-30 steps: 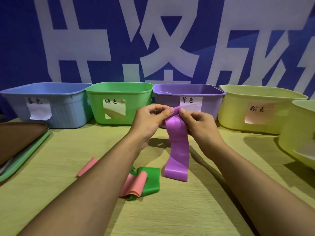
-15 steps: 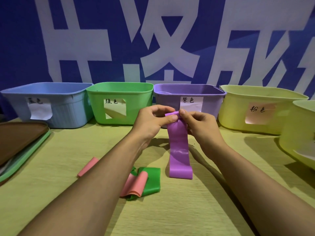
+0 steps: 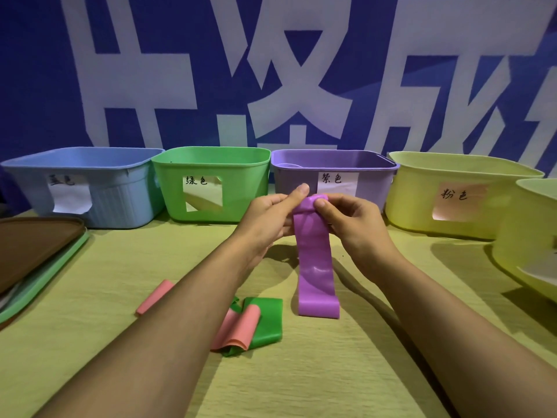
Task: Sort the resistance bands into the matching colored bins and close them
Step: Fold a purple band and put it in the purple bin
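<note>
A purple resistance band hangs from both my hands, its lower loop touching the table. My left hand and my right hand pinch its top end together, just in front of the purple bin. On the table under my left forearm lie a pink band folded over a green band. The pink band's other end shows left of that forearm. Blue, green and yellow-green bins stand open in the back row.
A second yellow-green bin stands at the right edge. Lids, a brown one on a green one, are stacked at the left edge. A blue banner with white characters fills the background.
Both hands have kept pinching the purple band's top and rolled it over slightly. The hanging loop has swung and settled flatter on the table.
</note>
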`<state>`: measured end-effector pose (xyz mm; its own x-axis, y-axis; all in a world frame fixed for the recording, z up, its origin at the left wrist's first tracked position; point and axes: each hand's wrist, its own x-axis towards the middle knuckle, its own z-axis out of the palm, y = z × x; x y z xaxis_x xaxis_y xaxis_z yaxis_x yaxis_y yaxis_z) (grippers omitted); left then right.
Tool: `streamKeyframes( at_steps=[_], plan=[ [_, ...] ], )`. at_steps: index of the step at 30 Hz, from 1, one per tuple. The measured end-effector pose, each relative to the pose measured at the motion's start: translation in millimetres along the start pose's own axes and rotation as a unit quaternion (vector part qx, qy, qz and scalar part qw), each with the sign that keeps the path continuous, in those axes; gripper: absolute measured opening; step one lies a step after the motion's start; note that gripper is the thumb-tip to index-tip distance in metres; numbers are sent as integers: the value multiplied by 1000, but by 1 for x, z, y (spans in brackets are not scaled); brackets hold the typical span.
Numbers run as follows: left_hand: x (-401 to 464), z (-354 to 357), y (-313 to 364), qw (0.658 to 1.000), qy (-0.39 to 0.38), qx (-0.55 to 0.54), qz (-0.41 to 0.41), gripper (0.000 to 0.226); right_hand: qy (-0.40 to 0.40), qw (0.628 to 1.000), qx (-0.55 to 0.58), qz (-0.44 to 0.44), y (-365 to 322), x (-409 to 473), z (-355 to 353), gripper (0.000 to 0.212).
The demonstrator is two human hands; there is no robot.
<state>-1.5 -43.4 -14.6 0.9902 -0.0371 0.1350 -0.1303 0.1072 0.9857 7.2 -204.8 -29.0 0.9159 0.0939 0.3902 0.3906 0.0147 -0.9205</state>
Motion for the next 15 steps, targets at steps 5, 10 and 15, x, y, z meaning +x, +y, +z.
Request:
streamKeyframes(
  at_steps=[5,10,15],
  plan=[
    [4,-2,-5,999,28,27,15,36,-15,1000,4,-9,-1,-1,0,21],
    [4,-2,-2,1000,22,-10,20,28,-14,998,38,54,-7,-5,4,27],
    [3,0,-1,999,20,-22,28,26,15,994,0,111,-12,-6,3,55]
  ],
)
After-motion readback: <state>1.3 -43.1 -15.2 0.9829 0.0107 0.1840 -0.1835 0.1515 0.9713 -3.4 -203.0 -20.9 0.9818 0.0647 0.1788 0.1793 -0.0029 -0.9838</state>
